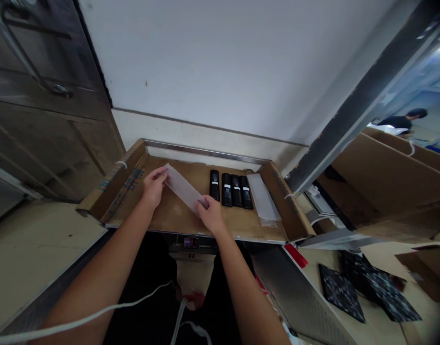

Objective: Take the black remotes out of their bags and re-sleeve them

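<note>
My left hand (pixel 154 186) pinches the upper left end of a translucent white plastic sleeve (pixel 184 188). The lower right end of that sleeve is pinched between the thumb and fingers of my right hand (pixel 210 213). It is stretched slantwise between both hands above the cardboard-lined tray (pixel 173 215), and looks flat. Just right of my right hand lie several black oblong devices that look like remote controls, each with a white label: one remote control (pixel 214 184) is slightly apart, the others (pixel 236 190) are side by side. Farther right lies a stack of similar plastic sleeves (pixel 263 199).
Raised cardboard flaps (pixel 124 179) edge the tray, fixed with white ties. A white wall (pixel 205 72) rises behind. To the right stand a large cardboard box (pixel 395 187) and, beyond it, another person (pixel 402 122). Dark patterned bags (pixel 377 285) lie lower right. A white cord (pixel 108 309) crosses my left arm.
</note>
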Motion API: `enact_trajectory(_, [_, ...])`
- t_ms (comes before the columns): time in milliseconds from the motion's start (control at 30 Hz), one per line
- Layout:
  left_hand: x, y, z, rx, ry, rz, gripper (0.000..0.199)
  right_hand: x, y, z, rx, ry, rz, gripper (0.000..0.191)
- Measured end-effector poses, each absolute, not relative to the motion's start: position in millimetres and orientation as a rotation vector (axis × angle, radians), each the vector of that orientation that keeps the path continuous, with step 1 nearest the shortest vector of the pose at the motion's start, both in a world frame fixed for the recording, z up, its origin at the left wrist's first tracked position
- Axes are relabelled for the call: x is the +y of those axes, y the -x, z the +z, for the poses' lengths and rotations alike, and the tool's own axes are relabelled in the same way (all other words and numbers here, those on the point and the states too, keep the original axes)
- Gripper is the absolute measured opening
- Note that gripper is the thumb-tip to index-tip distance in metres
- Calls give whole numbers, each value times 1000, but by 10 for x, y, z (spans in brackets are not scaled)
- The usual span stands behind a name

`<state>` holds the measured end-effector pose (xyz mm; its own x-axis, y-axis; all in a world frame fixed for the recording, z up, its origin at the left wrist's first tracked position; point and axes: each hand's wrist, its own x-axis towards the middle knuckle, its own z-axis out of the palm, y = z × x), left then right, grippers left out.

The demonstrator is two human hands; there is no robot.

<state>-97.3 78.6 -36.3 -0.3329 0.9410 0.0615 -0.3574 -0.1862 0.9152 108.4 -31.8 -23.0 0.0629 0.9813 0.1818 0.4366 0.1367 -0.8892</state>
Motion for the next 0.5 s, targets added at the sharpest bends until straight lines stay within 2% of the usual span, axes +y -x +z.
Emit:
enact_trajectory(267, [772, 976, -408, 1078, -986, 1620, 32, -231, -1356, -348, -837, 1217, 1026, 35])
enact_trajectory(500, [692, 992, -371, 984, -1194, 1352, 39, -234, -1551, -349, -749, 1254, 888, 34])
